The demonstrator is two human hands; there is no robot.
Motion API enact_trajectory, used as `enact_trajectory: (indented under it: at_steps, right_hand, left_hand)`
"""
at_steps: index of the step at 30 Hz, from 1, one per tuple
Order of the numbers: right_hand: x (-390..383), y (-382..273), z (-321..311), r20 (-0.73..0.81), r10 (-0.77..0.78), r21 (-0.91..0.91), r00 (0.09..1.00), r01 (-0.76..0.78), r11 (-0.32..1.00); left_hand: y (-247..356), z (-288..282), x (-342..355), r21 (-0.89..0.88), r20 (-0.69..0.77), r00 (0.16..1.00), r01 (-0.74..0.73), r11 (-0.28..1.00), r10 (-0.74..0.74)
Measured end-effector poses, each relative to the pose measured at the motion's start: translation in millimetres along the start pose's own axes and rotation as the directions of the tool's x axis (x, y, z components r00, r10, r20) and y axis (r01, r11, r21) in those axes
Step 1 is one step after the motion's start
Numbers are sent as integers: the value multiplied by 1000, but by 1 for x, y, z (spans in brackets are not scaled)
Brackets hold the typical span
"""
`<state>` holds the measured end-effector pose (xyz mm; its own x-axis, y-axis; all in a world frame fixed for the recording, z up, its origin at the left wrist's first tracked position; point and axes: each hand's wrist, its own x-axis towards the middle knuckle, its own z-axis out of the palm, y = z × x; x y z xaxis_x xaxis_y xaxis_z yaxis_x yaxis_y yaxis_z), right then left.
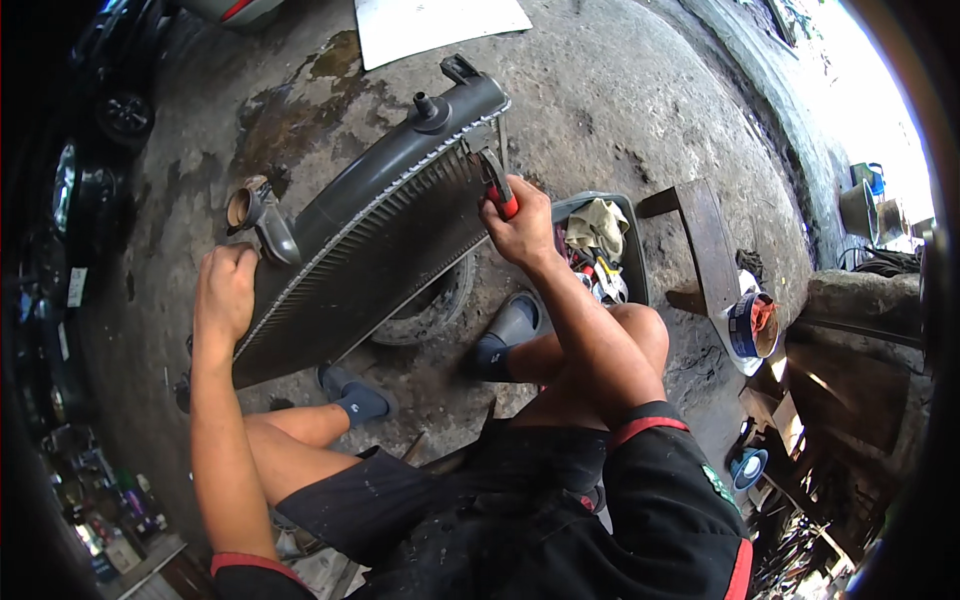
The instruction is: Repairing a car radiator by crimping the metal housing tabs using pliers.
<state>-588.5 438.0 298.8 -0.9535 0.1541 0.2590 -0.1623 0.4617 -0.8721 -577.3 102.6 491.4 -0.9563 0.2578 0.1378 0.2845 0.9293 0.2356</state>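
Observation:
A car radiator (370,260) with a black plastic tank (380,165) stands tilted in front of me, its finned core facing my legs. My left hand (226,290) is closed over the tank's left end, beside the wide hose neck (255,215). In my right hand (520,222) is a pair of red-handled pliers (499,188), the fingers wrapped round the handles. The jaws are at the crimped metal seam near the tank's right end; whether they bite on a tab is too small to tell.
Below the radiator lies a wheel (430,305). A bin (634,240) of rags and tools stands right of my shoe (515,318). Farther right are a wooden bench (708,245) and a blue tin (742,325). A white sheet (440,28) lies ahead; parked cars line the left.

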Motion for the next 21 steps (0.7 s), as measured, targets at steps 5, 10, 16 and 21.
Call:
enact_trajectory:
  at_steps: [5,10,16,21]
  right_hand:
    - [6,10,-3,-22,-59,65,998,60,996]
    - [12,8,1,-2,-49,88,999,49,995]
    - [11,19,10,-62,-41,61,997,44,997]
    - [6,-5,-5,55,139,69,989,-143,987]
  left_hand:
    - [9,-3,4,-51,53,991,127,991,-125]
    - [6,-3,2,-57,63,988,148,987,-144]
    - [13,-1,-1,-63,50,991,127,990,-124]
    - [5,-7,0,-35,64,987,147,988,-145]
